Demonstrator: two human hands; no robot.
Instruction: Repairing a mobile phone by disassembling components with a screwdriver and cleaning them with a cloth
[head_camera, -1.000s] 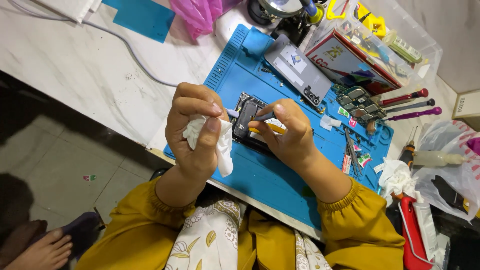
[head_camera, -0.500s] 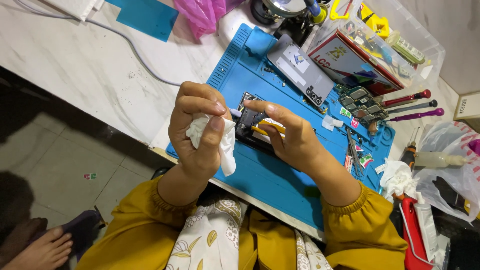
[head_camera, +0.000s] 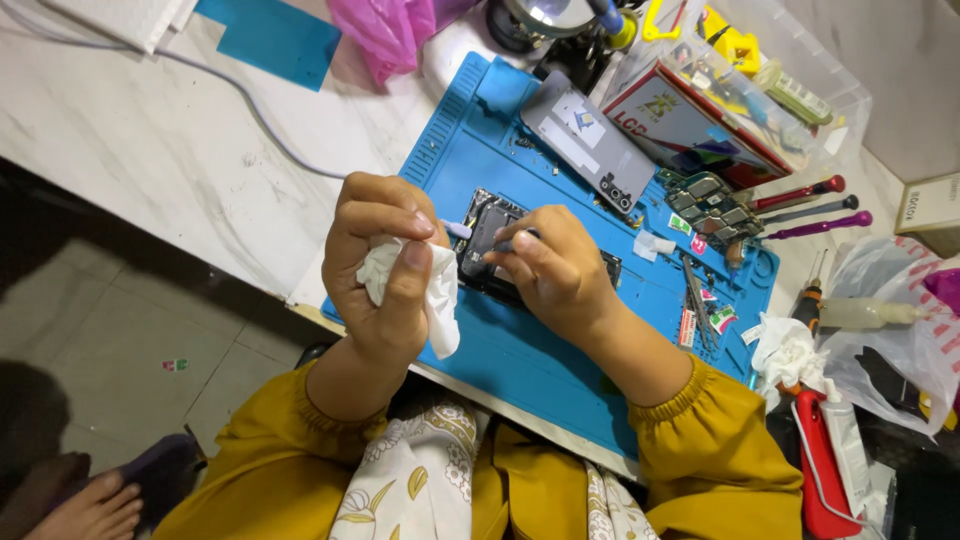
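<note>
The left hand (head_camera: 385, 275) clenches a white tissue (head_camera: 432, 290); the right hand (head_camera: 555, 270) grasps a thin tool over an opened phone (head_camera: 490, 240) on the blue mat (head_camera: 520, 350).

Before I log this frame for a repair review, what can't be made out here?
All in the head view:
- Tool tip: the right hand covers it; only a thin bit shows.
- Opened phone: both hands hide most of it.
- White tissue: crumpled in the left hand, its fingers hiding part.
- Small parts on the blue mat: too small to identify.
- Red tool: cut off by the bottom edge.
</note>
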